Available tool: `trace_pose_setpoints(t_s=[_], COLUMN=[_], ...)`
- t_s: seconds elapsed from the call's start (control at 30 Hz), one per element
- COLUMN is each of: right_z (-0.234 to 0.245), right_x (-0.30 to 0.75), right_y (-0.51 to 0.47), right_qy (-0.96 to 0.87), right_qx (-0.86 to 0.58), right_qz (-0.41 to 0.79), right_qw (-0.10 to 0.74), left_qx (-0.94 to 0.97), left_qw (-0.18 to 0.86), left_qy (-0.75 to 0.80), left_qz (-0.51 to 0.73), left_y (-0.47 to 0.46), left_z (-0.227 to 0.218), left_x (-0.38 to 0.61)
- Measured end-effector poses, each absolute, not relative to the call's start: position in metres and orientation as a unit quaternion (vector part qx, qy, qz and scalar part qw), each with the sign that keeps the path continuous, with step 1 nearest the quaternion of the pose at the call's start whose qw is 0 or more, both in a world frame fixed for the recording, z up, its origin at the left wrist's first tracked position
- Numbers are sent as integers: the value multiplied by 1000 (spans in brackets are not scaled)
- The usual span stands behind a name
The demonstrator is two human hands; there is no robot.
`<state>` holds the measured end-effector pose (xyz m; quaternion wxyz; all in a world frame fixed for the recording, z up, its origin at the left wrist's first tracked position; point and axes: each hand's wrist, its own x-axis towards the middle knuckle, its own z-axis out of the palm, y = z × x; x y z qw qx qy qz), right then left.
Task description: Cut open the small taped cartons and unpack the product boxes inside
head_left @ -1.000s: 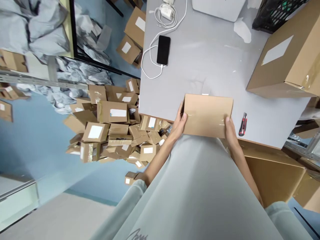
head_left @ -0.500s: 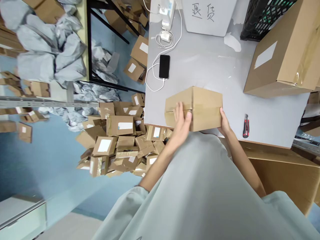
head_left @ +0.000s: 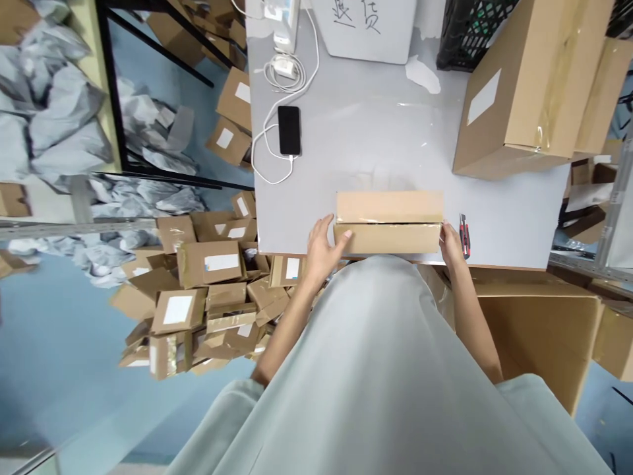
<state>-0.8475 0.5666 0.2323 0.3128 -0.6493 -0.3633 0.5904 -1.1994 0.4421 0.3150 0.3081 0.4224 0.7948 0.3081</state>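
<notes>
A brown cardboard box (head_left: 388, 239) lies at the front edge of the grey table, its long side toward me and a taped seam running lengthwise. My left hand (head_left: 324, 251) is at its left end, fingers spread beside it and the thumb touching the near corner. At the other end, my right hand (head_left: 451, 244) has its fingers curled against the box's side, partly hidden from view. Just right of that hand lies a red and black utility knife (head_left: 465, 236) with its blade out.
A phone (head_left: 289, 130) on a white cable lies back left. Behind are a pale bin (head_left: 368, 33) with handwriting and a black crate (head_left: 469, 39). A large carton (head_left: 514, 92) stands at right. Boxes (head_left: 212, 264) are heaped on the floor at left.
The box has been turned, so its long side now faces me squarely. My left hand has shifted from its top to its left end. The camera view has swung right.
</notes>
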Motion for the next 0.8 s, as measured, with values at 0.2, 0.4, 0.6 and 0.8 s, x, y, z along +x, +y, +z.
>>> trace_pose_setpoints(t_s=[0.2,0.4,0.6,0.8], right_z=[284,341,376,380], right_x=[-833,-846,-833,-814], right_y=[556,544,530,516], right_qy=[-377,-474,-530,-548], right_qx=[-643,-618,-629,-617], right_qz=[568,548,510,532], right_qw=[349,304,251,190], left_qx=[396,346,361,381], left_qw=[314,354,383,407], left_qy=[795,793,779,784], left_qz=[335,355,342,272], left_y=[450,446,426,413], left_z=[326,343,378,389], left_x=[-1190,-1200,-1211,-1207])
